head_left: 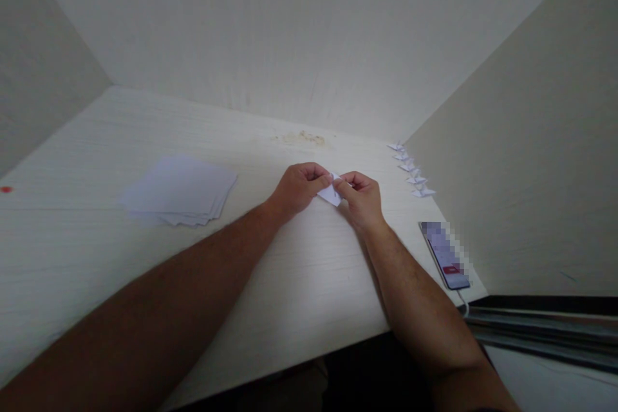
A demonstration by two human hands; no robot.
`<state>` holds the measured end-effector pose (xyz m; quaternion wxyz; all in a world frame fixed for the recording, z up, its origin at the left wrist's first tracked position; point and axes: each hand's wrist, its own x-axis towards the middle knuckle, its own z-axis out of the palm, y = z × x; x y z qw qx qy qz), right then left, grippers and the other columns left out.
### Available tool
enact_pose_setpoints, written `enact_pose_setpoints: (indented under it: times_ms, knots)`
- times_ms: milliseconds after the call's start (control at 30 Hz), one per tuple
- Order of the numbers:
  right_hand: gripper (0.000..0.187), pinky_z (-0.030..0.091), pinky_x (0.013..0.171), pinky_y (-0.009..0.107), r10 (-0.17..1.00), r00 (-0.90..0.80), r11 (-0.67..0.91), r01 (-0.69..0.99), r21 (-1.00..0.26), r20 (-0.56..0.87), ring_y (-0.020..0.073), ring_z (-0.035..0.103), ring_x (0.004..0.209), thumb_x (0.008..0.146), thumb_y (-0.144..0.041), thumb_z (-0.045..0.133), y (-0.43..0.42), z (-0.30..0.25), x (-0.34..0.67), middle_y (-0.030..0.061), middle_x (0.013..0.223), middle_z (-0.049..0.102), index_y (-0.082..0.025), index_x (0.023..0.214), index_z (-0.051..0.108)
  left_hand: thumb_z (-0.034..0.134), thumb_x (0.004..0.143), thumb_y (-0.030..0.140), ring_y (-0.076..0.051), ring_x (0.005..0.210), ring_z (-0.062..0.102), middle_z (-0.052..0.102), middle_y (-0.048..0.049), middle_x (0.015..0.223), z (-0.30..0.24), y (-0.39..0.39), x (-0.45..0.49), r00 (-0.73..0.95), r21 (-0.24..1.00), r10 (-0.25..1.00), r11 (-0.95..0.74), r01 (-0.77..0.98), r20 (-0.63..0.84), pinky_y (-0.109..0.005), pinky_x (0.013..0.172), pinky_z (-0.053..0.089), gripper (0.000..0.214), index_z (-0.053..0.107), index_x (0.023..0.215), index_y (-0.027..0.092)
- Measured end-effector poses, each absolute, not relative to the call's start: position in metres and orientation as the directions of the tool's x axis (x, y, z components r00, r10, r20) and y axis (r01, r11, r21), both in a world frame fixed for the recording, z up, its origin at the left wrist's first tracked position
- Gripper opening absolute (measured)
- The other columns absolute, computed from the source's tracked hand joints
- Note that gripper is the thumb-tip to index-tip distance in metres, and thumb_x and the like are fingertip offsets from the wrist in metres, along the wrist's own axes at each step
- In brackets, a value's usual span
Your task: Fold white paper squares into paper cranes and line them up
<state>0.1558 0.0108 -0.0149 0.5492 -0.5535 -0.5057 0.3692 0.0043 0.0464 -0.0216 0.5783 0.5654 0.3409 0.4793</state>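
My left hand (298, 188) and my right hand (361, 199) meet over the middle of a pale wooden desk (299, 283). Both pinch a small folded piece of white paper (330, 194) between fingertips and thumbs. The fingers of each hand are curled closed on the paper, which lies low over the desk. Most of the paper is hidden by the fingers.
A loose stack of white square sheets (181, 190) lies to the left. Several small folded paper pieces (411, 170) stand in a row along the right wall. A phone (444, 255) with a cable lies at the desk's right front edge. Walls enclose the desk on three sides.
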Motion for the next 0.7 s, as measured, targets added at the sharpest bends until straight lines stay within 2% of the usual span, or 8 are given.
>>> enact_pose_setpoints:
  times_ms: [133,233,400,533,700]
  knots:
    - [0.020,0.041,0.055,0.025,0.957,0.236,0.132,0.158,-0.978,0.168,0.0109,0.049,0.055,0.069,-0.038,0.077,0.0103,-0.0132,0.1549,-0.0034,0.059,0.060,-0.020,0.069,0.069,0.072,0.069,0.039,-0.012,0.060,0.051,0.061,0.0003,0.066,-0.0208,0.0437,0.0057,0.304,0.986,0.939,-0.130,-0.107,0.157,-0.024,0.056,0.039,0.024,0.064,0.072,0.017]
    - [0.018,0.042,0.057,0.025,0.944,0.270,0.162,0.129,-0.978,0.192,0.0114,0.051,0.058,0.070,-0.038,0.077,0.0114,-0.0145,0.1549,-0.0036,0.062,0.062,-0.021,0.072,0.070,0.071,0.070,0.037,-0.011,0.058,0.046,0.056,0.0026,0.062,-0.0192,0.0412,0.0063,0.352,0.981,0.919,-0.193,0.006,0.179,-0.023,0.053,0.033,0.022,0.064,0.071,0.017]
    - [0.019,0.045,0.062,0.025,0.939,0.257,0.213,0.092,-0.973,0.230,0.0116,0.053,0.063,0.070,-0.039,0.078,0.0133,-0.0180,0.1533,-0.0033,0.067,0.064,-0.022,0.074,0.070,0.068,0.074,0.041,-0.010,0.057,0.037,0.041,0.0045,0.057,-0.0184,0.0396,0.0055,0.363,0.950,0.905,-0.283,0.133,0.219,-0.024,0.051,0.025,0.033,0.054,0.057,0.017]
    - [0.021,0.046,0.062,0.025,0.940,0.256,0.197,0.128,-0.972,0.224,0.0123,0.055,0.064,0.072,-0.040,0.077,0.0129,-0.0189,0.1523,-0.0027,0.068,0.065,-0.021,0.076,0.070,0.065,0.076,0.040,-0.010,0.058,0.038,0.041,0.0044,0.058,-0.0192,0.0403,0.0054,0.359,0.942,0.908,-0.291,0.165,0.217,-0.024,0.053,0.025,0.030,0.056,0.060,0.016]
    - [0.017,0.046,0.062,0.025,0.939,0.251,0.218,0.094,-0.971,0.235,0.0115,0.056,0.063,0.072,-0.035,0.076,0.0121,-0.0178,0.1510,-0.0021,0.070,0.067,-0.020,0.075,0.070,0.065,0.075,0.037,-0.010,0.060,0.041,0.044,0.0042,0.059,-0.0189,0.0401,0.0060,0.382,0.938,0.896,-0.307,0.162,0.227,-0.024,0.054,0.028,0.027,0.058,0.061,0.016]
